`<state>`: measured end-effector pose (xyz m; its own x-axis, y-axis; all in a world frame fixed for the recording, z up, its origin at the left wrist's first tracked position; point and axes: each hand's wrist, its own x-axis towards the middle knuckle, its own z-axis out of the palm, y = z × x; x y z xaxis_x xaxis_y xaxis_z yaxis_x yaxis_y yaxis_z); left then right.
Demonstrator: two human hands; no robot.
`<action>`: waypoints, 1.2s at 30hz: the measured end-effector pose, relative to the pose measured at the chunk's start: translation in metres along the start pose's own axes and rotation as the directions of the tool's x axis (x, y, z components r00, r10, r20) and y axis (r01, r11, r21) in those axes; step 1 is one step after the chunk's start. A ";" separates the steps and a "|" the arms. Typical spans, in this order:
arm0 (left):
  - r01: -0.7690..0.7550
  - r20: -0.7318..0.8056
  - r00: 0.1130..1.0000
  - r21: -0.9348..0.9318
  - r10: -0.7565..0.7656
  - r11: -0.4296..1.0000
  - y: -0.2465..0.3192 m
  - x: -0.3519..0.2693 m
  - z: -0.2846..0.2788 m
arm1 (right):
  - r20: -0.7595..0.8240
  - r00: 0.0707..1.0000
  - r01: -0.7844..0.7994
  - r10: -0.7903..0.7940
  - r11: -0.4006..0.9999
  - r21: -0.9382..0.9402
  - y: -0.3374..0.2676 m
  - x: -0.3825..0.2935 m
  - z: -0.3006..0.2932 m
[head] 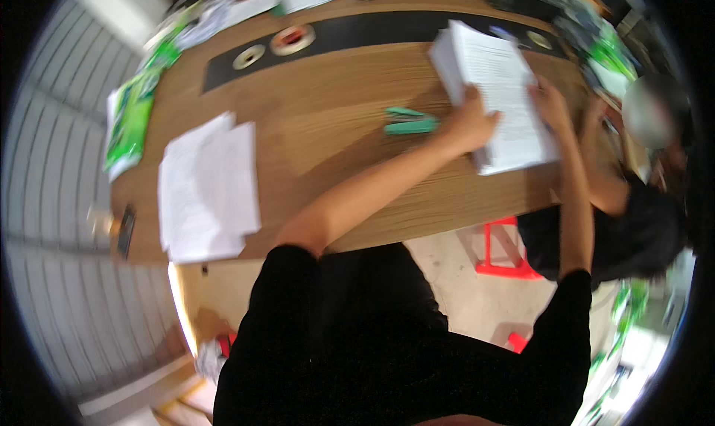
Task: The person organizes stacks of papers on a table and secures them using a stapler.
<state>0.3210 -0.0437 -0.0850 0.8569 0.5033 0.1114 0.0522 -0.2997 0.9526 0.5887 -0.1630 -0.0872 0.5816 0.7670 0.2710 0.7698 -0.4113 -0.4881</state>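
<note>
A thick stack of printed paper sheets (pixel 497 79) is gripped between my two hands at the right of the wooden table. My left hand (pixel 475 119) holds its left edge, with the thumb over the top sheet. On the opposite edge is my right hand (pixel 550 105), its fingers partly hidden and blurred. Just left of my left hand lies a green stapler (pixel 411 121). A second, looser pile of paper sheets (pixel 209 194) rests on the table's left part, its edges uneven.
A co-worker (pixel 609 225) sits close on my right. Tape rolls (pixel 292 39) lie near a black strip (pixel 380 28) on the table (pixel 324 107). Green plastic packaging (pixel 131 121) lines the left edge, near a dark phone-like object (pixel 127 230). A red stool (pixel 503 253) stands below.
</note>
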 end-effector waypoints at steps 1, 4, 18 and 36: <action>-0.025 -0.077 0.997 0.075 0.031 0.997 -0.007 -0.001 -0.001 | -0.038 0.999 0.035 -0.035 0.999 -0.005 0.003 0.003 0.004; -0.170 -0.027 0.982 0.284 0.185 0.944 0.011 -0.005 -0.028 | -0.218 0.957 0.127 -0.189 0.954 -0.271 0.026 -0.008 -0.039; 0.660 -0.592 0.751 0.678 -0.292 0.324 -0.081 -0.311 -0.480 | 0.108 0.835 0.539 -0.540 0.841 0.038 -0.254 -0.122 0.088; 0.920 -0.625 0.380 0.178 -0.682 0.349 -0.084 -0.324 -0.473 | 0.106 0.829 0.556 -0.550 0.830 -0.041 -0.242 -0.126 0.110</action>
<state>-0.2038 0.2020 -0.0670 -0.0308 0.9022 -0.4303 0.8979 0.2141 0.3846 0.3005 -0.1062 -0.0945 0.0312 0.9137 0.4052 0.9732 0.0646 -0.2207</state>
